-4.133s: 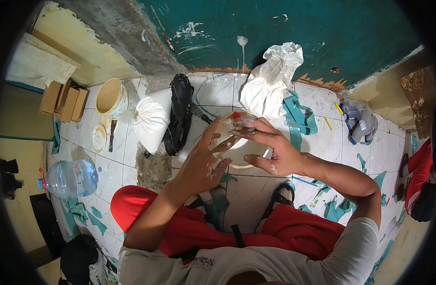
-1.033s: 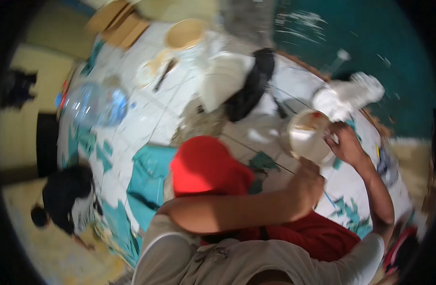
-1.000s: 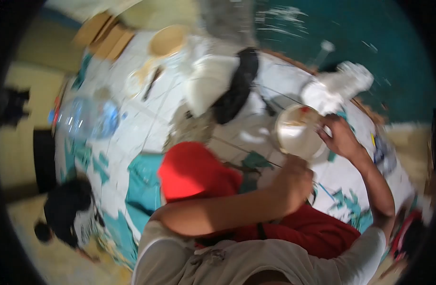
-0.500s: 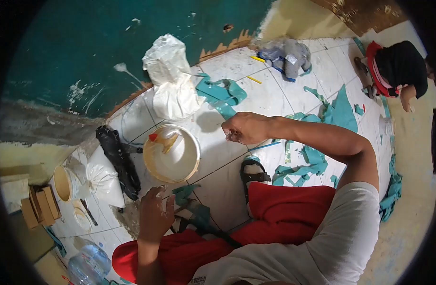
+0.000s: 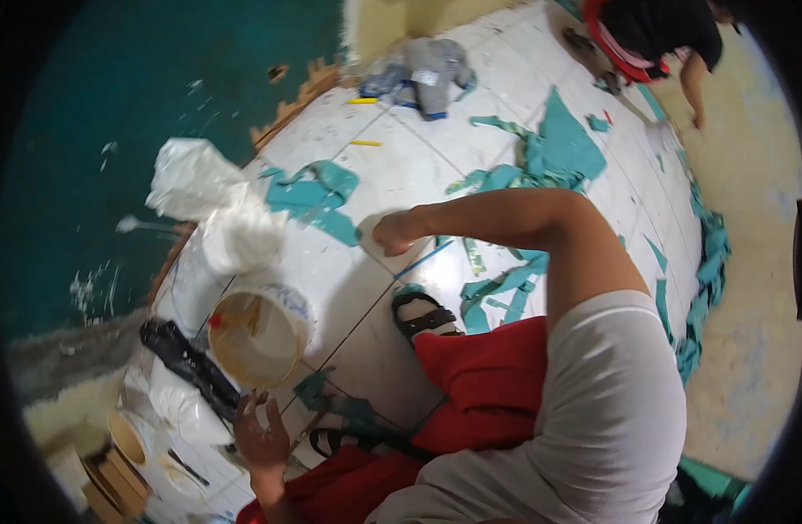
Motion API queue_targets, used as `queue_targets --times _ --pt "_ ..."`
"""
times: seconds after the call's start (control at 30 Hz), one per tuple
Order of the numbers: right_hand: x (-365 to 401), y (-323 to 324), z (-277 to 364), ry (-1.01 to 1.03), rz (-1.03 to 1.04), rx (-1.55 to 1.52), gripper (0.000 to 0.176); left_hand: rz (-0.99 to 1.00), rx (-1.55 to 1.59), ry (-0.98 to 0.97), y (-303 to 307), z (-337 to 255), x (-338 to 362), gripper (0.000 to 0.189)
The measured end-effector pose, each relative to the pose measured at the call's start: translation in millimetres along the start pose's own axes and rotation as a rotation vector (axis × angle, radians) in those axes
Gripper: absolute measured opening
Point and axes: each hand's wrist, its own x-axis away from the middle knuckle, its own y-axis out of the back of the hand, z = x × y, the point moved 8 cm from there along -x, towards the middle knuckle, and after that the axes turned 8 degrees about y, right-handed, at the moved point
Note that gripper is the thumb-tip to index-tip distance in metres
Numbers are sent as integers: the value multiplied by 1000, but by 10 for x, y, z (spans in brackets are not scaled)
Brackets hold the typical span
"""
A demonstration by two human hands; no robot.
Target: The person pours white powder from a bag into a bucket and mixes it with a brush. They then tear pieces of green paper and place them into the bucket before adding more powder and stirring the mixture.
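Bucket: a white bucket (image 5: 259, 339) with tan paste inside stands on the tiled floor (image 5: 392, 166). A red bit (image 5: 215, 320) shows at its rim, on the wall side.
Left hand: the left hand (image 5: 261, 437) is just below the bucket in the picture. Its fingers are spread wide and it holds nothing. White paste is smeared on it. I cannot tell if the fingertips touch the bucket.
Right hand: the right hand (image 5: 390, 234) is well apart from the bucket, up and to the right, low over the floor. It is curled up like a fist — I cannot tell if something small is inside.
White bag: a crumpled white bag (image 5: 210, 203) sits just above the bucket, against the teal wall (image 5: 86, 113).
Black bag: a black bag (image 5: 187, 360) lies just beside the bucket on its left.
Teal scraps: some teal scraps (image 5: 318, 190) lie up and to the right of the bucket, near the white bag.
Sandal: a foot in a black sandal (image 5: 423, 314) rests near the bucket on its right.
Small tub: a small tub (image 5: 126, 437) stands down and left of the bucket, past the black bag.
Other person: an other person (image 5: 658, 26) bends over the floor — far from the bucket, in the top right corner.
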Motion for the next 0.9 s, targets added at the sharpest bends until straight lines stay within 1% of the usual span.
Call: queue_targets --times 0.03,0.07,0.1,0.13,0.2,0.27,0.33,0.4,0.47,0.53,0.6,0.63,0.67,0.7,0.73,0.77,0.8,0.83,0.87,0.9 --pt "69 -10 68 36 39 -12 27 19 4 -35 -18 -1 -8 18" --pt "152 12 170 80 78 -21 27 58 6 28 -45 81 -22 20" --pt "172 35 212 65 69 -36 27 94 4 100 -78 135 -53 22" --pt "175 54 262 47 75 -31 27 104 -1 84 -105 99 -94 22" --pt "67 13 239 32 81 -32 27 50 83 67 -90 35 -116 15" --pt "-57 131 211 58 -92 -37 26 55 56 63 -90 -52 -152 15" --pt "-116 199 163 53 -84 -66 26 58 33 65 -72 -75 -137 15" --pt "-19 385 208 29 -82 -95 26 54 39 47 -65 -82 -145 17" --pt "93 582 284 17 -160 -96 26 40 22 32 -53 -58 -107 18" --pt "91 649 311 7 -174 -111 26 19 -4 23 -40 -30 -131 20" --pt "21 865 413 35 -262 -74 25 61 7 88 -42 40 -121 25" --pt "-172 885 363 69 -391 -86 26 46 0 42 -26 7 -112 26" --pt "-25 1090 516 86 -440 -127 27 63 20 83 -2 -36 -150 24" --pt "2 1243 601 118 -535 -190 26 46 -53 13 26 13 -130 23" --pt "178 1474 820 159 -658 -212 23 6 -50 54 86 -14 -139 23" --pt "103 1578 915 207 -743 -182 23 -55 -69 12 144 -18 -125 23" --pt "166 1738 1134 307 -832 -164 24 -113 -154 10 177 35 -81 23" --pt "210 1853 1362 354 -863 -177 24 -99 -181 11 174 101 -61 26" --pt "156 1921 1590 411 -843 -170 24 -127 -194 62 228 174 -49 26" --pt "143 1989 1795 474 -869 -122 25 -111 -197 97 228 201 -34 28"
